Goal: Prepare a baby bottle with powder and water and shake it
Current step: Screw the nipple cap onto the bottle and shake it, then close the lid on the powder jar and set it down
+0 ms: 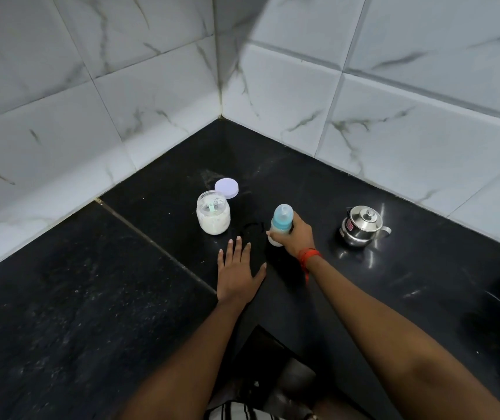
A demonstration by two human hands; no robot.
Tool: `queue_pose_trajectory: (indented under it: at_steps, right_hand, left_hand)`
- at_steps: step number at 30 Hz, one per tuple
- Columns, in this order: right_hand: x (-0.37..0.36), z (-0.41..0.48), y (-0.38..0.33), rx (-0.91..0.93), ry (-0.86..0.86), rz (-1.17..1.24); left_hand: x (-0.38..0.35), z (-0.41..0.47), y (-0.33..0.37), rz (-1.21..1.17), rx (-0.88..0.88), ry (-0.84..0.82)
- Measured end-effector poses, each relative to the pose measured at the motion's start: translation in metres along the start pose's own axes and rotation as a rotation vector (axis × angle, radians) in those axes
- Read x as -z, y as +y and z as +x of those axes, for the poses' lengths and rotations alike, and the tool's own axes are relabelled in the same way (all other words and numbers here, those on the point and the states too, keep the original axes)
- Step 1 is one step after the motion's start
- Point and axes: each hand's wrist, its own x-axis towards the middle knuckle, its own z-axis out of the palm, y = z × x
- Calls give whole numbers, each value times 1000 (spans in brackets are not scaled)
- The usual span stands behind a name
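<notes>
Forearms [394, 334] rise from bottom edge: left hand [238, 271] flat on counter [91, 298], fingers spread; right hand [295, 234] curled round capped baby bottle [282, 221] at centre, contents seemingly milky, so shaking likely next, needing firm lift.

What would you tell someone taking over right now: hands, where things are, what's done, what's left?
Left hand: open, fingers spread, low over the black counter, holding nothing.
Right hand: grips the baby bottle, upright on the counter.
Powder jar: left of the bottle, open; its lid lies behind it. Lidded steel pot: right of the bottle.
Done: the bottle's blue teat top is on; its contents look whitish.
Left: shake it (whether it has been shaken cannot be told), then close the jar.
</notes>
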Motion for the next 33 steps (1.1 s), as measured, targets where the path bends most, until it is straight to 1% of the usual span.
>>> queue_pose_trajectory:
  at_steps: [2, 3, 6, 7, 9, 15, 19, 20, 21, 22, 23, 25, 26, 27, 28, 30, 33]
  right_hand:
    - [1, 2, 0, -1, -29, -9]
    - [4, 5, -1, -1, -71, -27]
    - [13, 17, 2, -4, -283, -78]
    - [16, 21, 6, -10, -328, -111]
    - [19, 28, 16, -34, -348, -171]
    - [31, 23, 27, -18, -245, -37]
    - [46, 17, 28, -41, 33, 137]
    - [52, 16, 22, -54, 81, 184]
    - [58, 15, 16, -51, 120, 218]
    - [64, 13, 7, -33, 149, 242]
    - [70, 11, -5, -5, 172, 266]
    - [78, 10, -30, 66, 201, 305]
    - [79, 11, -44, 97, 208, 312]
    - [78, 12, -58, 127, 209, 316]
    - [76, 14, -73, 161, 202, 316]
    - [68, 21, -100, 247, 172, 290]
    - [51, 38, -134, 355, 77, 196]
  left_hand:
    - [0, -1, 0, 1, 0, -1]
    - [1, -1, 0, -1, -2, 0]
    - [1, -2, 0, -5, -7, 11]
    - [1, -2, 0, -7, -7, 16]
    - [1, -3, 1, -9, -8, 21]
    - [5, -3, 2, -29, -7, 10]
    - [6, -2, 1, -57, -13, 12]
    - [5, -2, 1, -115, -6, 21]
    - [7, -3, -1, -229, 11, 53]
    - [9, -4, -4, -377, 29, 111]
    - [13, -7, -7, -521, 51, 204]
    - [23, -10, -16, -680, 123, 422]
    - [29, -9, -21, -722, 178, 491]
    - [35, -8, -27, -755, 235, 522]
    - [41, -5, -32, -779, 277, 533]
    - [54, 5, -45, -777, 295, 527]
    - [68, 26, -62, -759, 294, 439]
